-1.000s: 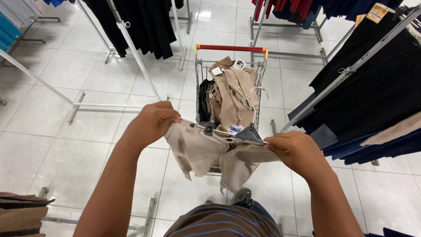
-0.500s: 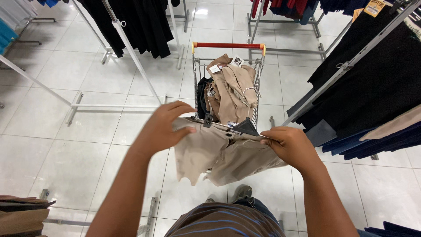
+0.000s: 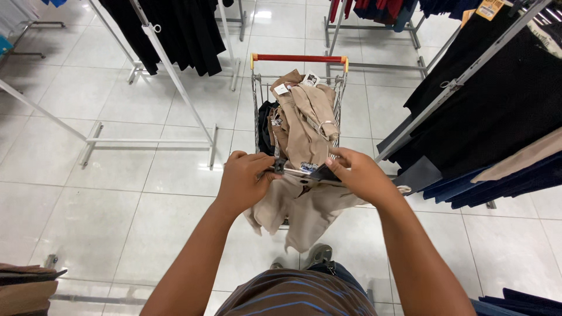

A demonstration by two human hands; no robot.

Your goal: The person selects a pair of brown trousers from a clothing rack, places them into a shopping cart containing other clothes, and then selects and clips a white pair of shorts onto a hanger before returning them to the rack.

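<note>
A beige garment [image 3: 295,208] hangs in front of me from a clip hanger, held at its waistband. My left hand [image 3: 244,177] pinches the left end of the hanger and waistband. My right hand [image 3: 358,174] grips the right end, fingers curled over the top edge. Just beyond my hands stands a shopping cart [image 3: 299,58] with a red handle, filled with more beige garments [image 3: 304,120] and a dark one. My striped shirt and one shoe show at the bottom.
A metal clothes rail with black garments [image 3: 175,26] stands at the upper left. A rack of black and navy clothes [image 3: 492,111] fills the right side. Folded brown garments [image 3: 26,287] lie at the bottom left. The floor is glossy white tile.
My two hands have come closer together, gathering the beige garment's waistband narrower, and the garment hangs a little lower and nearer the cart.
</note>
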